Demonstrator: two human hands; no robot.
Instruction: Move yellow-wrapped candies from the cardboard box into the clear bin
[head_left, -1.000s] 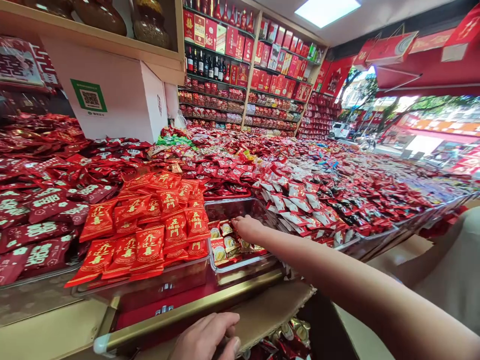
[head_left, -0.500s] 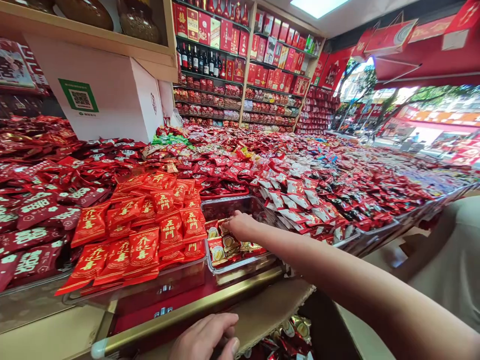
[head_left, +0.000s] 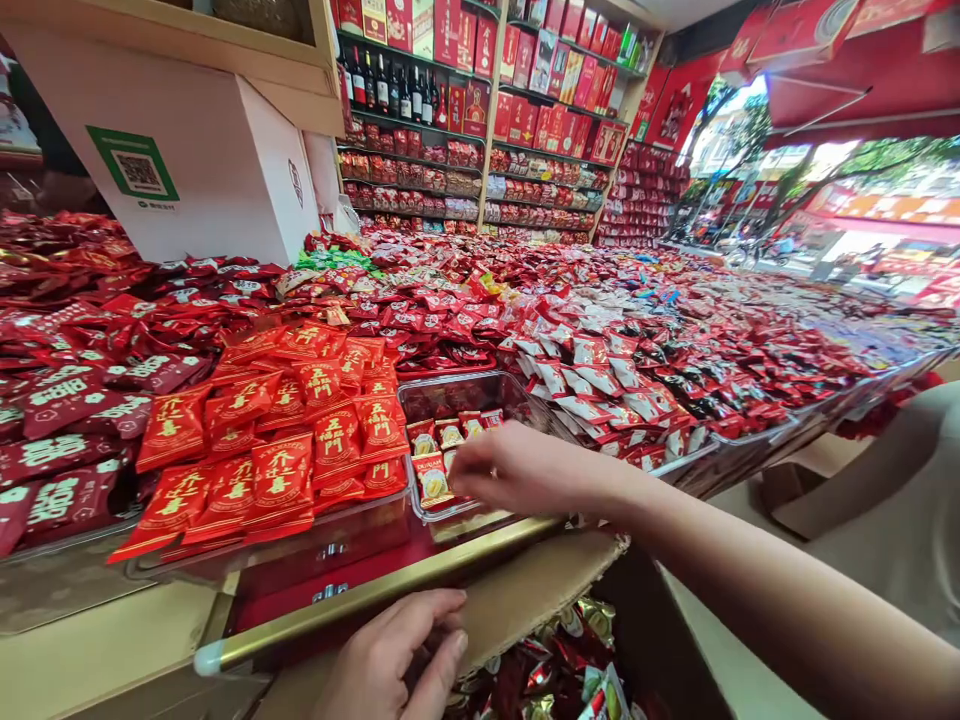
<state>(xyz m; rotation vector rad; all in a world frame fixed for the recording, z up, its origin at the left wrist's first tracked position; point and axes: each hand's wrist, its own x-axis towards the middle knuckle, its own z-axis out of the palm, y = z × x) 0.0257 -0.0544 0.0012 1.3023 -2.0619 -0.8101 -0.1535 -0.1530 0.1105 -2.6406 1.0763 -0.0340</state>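
While DURIAN packets [head_left: 432, 482] are sitting low in the part-filled clear tray [head_left: 465, 392], more wrapped packets [head_left: 540, 665] are lying in the cardboard carton [head_left: 540, 592]; right hand [head_left: 521, 468] curling overhead, hold unclear; left hand [head_left: 394, 650] hanging loosely open.

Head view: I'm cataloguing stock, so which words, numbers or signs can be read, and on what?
"DURIAN": small packet in the clear tray
"五福" and "門": bright red packet
"乔" and "喜": neighbouring red packet
Too small or blurred: green QR sign's lettering, bottles, shelf boxes
Too stylised to tell: maroon packets
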